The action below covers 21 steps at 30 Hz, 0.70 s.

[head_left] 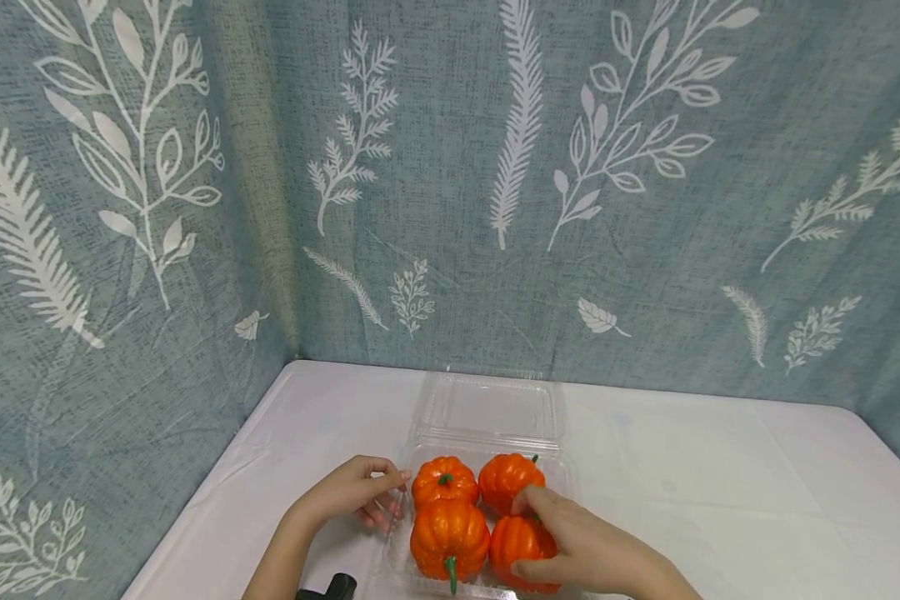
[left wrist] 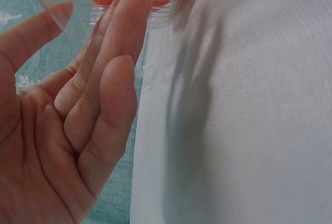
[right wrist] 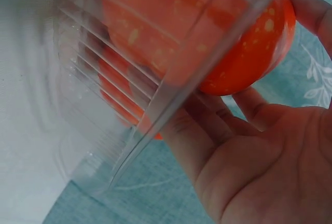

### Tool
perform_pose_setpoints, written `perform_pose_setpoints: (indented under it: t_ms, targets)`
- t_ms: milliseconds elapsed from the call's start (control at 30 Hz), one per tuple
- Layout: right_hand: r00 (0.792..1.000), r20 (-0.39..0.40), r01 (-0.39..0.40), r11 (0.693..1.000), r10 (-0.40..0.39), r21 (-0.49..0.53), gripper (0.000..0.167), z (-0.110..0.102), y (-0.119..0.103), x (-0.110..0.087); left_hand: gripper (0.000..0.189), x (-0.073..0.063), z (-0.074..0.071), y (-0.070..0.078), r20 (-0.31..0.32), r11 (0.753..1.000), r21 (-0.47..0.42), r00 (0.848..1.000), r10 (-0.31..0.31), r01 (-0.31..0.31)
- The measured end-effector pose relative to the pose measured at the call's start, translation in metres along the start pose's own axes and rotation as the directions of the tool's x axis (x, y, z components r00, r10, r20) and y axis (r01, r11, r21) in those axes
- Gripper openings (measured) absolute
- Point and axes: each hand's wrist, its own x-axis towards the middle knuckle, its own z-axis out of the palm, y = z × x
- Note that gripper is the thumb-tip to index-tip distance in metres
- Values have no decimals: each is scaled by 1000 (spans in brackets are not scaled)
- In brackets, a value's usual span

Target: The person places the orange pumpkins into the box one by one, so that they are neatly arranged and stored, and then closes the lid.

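An open clear plastic clamshell box [head_left: 397, 554] holds several glossy orange toy pumpkins with green stems. My right hand [head_left: 581, 546] grips the near-right pumpkin [head_left: 516, 546], thumb on the near side and fingers over the far side. In the right wrist view that pumpkin [right wrist: 259, 47] shows above the box's ribbed wall [right wrist: 111, 86]. The near-left pumpkin [head_left: 450, 537], far-left pumpkin [head_left: 437, 477] and far-right pumpkin [head_left: 506, 477] sit close around it. At the box's left side, my left hand [head_left: 363, 492] has loosely extended fingers, with fingertips [left wrist: 129, 11] right at the clear wall.
The box's lid [head_left: 489, 408] lies folded back toward the far table edge. A black object [head_left: 337, 587] shows beside the left forearm at the bottom. White cloth covers the table [head_left: 720, 483], and a blue-green leaf-patterned curtain [head_left: 450, 292] hangs behind and at the sides.
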Motion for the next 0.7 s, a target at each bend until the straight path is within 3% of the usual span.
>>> perform_pose_setpoints:
  t_ms: [367,700]
  targets:
    - [1000,0,-6,998,6,61,39,-1,4,1,37,-1,0,1,-1,1000,3,1000,6,-6]
    - [1000,-5,9,999,-9,53,42,-1,7,1,37,-2,0,2,6,1000,-2,1000,6,-6]
